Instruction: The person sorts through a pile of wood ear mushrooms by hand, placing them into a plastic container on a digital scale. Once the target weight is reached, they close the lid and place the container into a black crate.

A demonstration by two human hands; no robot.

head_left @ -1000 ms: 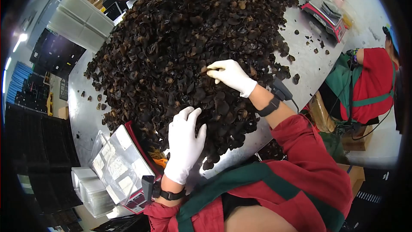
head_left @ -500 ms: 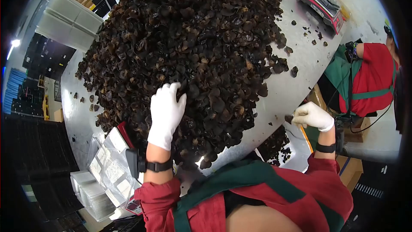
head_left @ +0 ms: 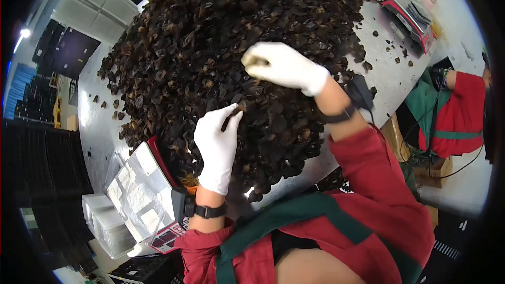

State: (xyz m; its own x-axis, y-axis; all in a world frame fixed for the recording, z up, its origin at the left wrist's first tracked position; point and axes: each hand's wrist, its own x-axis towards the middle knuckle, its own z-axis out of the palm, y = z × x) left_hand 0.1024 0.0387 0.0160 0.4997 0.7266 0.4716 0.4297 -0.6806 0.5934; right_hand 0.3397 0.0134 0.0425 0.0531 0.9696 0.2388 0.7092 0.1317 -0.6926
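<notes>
1. Overhead, the head camera looks down on a metal counter [head_left: 363,87] covered by a huge heap of dark dried mushrooms [head_left: 210,37], wrinkled and black-brown, filling most of the upper middle of the view
2. Both of the person's hands wear white gloves, with red sleeves and a green apron strap below them
3. Low on the near slope of the heap, the left hand [head_left: 216,144] lies palm down, its fingers [head_left: 231,118] pinched round one thin dark mushroom piece [head_left: 231,117] that sticks up at the fingertips
4. Higher and to the right, the right hand [head_left: 284,66] is raised just above the heap, its fingers [head_left: 258,63] curled shut on a pale brownish mushroom bit [head_left: 255,61]; how it is gripped is hard to make out
5. Each wrist carries a black band [head_left: 209,211]
6. Beside the left wrist, at the counter's near edge, a scale with a red rim [head_left: 158,155] holds clear plastic bags [head_left: 139,194] on its platform
7. Loose mushroom crumbs [head_left: 392,55] are scattered on the bare counter to the right of the heap
8. At the far right end stands a second red scale [head_left: 413,16]
9. Beyond the counter's right edge sits another person in a red top and green apron [head_left: 457,113], well apart from the hands
10. Pale plastic crates [head_left: 97,5] stand at the upper left
</notes>
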